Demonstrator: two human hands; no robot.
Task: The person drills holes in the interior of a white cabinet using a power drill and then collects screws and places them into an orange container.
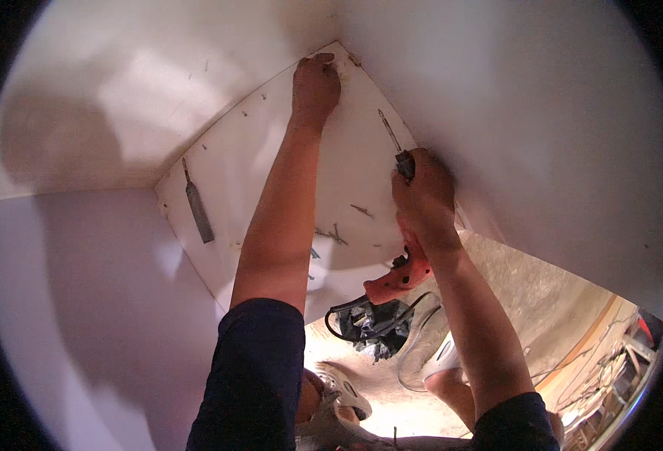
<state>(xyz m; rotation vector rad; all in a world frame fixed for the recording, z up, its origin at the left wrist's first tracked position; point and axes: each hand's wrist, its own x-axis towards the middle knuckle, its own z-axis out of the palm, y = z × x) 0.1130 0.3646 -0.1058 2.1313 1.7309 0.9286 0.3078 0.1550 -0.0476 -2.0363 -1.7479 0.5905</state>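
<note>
My right hand (426,192) is wrapped round a red corded drill (406,278) near its black chuck. A long driver bit (390,129) points from it toward the far end of the white panel (271,180). At the panel's far corner, my left hand (318,86) is closed with its fingertips bent against the surface. Whatever it may pinch is too small to make out. A grey-handled screwdriver-like tool (199,213) lies by the panel's left edge. Several loose screws (336,235) are scattered on the panel beneath the drill.
White walls (511,113) rise on both sides and meet at the far corner. The drill's black cable (330,325) loops down beside a black plastic bag (376,323) on the floor. My sandalled feet are below; cables and wooden pieces (632,353) lie at lower right.
</note>
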